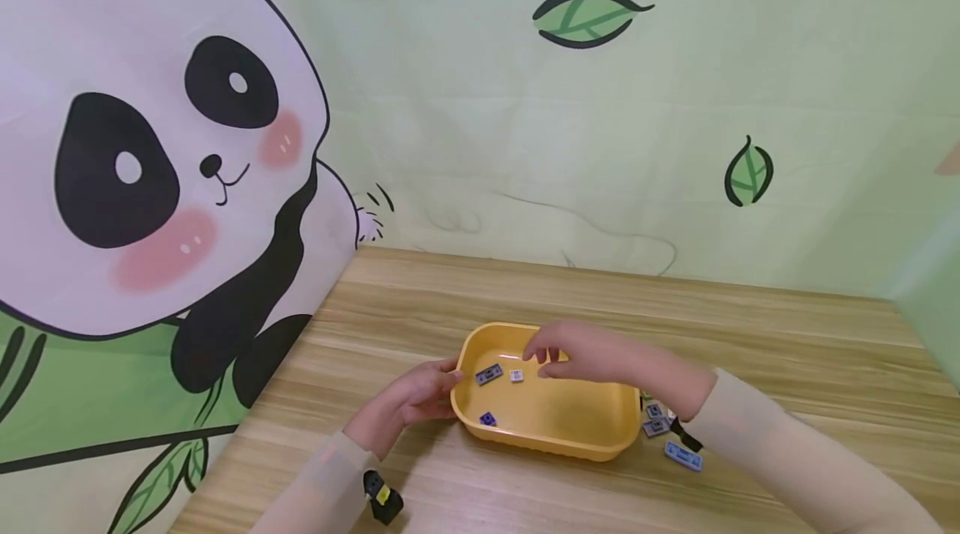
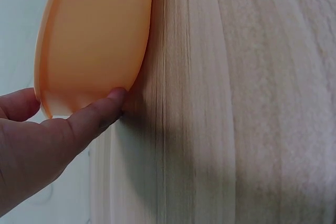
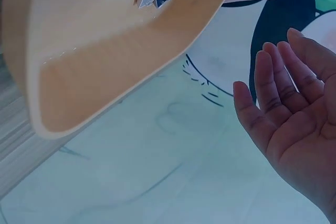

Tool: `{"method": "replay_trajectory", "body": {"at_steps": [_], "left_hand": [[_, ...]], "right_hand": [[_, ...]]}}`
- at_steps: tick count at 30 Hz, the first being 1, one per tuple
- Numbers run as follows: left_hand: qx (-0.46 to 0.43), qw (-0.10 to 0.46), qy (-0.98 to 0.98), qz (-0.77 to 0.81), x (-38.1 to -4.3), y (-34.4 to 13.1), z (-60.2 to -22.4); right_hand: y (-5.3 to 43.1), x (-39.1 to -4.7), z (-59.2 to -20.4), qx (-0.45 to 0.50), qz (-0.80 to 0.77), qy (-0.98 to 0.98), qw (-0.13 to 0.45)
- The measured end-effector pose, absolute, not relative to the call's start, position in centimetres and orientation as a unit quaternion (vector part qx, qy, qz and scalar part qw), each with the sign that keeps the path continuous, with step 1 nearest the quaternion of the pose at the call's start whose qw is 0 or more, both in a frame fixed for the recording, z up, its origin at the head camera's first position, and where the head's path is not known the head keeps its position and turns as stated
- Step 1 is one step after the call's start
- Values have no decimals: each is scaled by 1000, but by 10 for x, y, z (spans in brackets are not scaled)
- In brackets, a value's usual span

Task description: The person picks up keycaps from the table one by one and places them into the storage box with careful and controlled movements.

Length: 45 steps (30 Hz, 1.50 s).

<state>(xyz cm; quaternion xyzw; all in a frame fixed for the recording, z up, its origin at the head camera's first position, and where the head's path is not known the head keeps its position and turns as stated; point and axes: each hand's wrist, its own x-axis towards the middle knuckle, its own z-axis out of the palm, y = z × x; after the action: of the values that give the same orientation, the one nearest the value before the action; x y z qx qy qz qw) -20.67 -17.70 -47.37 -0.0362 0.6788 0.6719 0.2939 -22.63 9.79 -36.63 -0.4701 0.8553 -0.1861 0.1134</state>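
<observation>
A yellow plastic tray (image 1: 555, 442) stands on the wooden table. My left hand (image 1: 420, 394) holds its left end, thumb at the rim and fingers outside; the left wrist view shows this hand (image 2: 47, 140) against the tray wall (image 2: 100, 35). Inside the tray lie a grey building-block piece (image 1: 489, 374), a small white piece (image 1: 516, 376) and a dark blue piece (image 1: 487, 418). Above the tray's far side hovers my right hand (image 1: 585, 349). In the right wrist view that hand (image 3: 294, 108) has loosely bent, spread fingers and nothing in them.
Right of the tray, partly behind my right wrist, lie several small pieces, among them a grey one (image 1: 656, 427) and a light blue one (image 1: 683, 456). A fabric wall (image 1: 465, 101) with a panda print (image 1: 247, 184) borders the table (image 1: 420, 284) at the back and left.
</observation>
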Motion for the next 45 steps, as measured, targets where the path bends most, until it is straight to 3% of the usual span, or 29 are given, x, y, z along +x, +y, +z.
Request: {"method": "replay_trajectory", "body": {"at_steps": [15, 24, 45], "left_hand": [[-44, 292, 681, 670, -207, -177, -473], [-43, 293, 680, 671, -208, -176, -471], [-50, 294, 677, 672, -207, -177, -471]], "right_hand": [[148, -213, -366, -390, -270, 875, 93], [183, -203, -367, -363, -280, 888, 42], [238, -195, -395, -259, -321, 910, 36]]}}
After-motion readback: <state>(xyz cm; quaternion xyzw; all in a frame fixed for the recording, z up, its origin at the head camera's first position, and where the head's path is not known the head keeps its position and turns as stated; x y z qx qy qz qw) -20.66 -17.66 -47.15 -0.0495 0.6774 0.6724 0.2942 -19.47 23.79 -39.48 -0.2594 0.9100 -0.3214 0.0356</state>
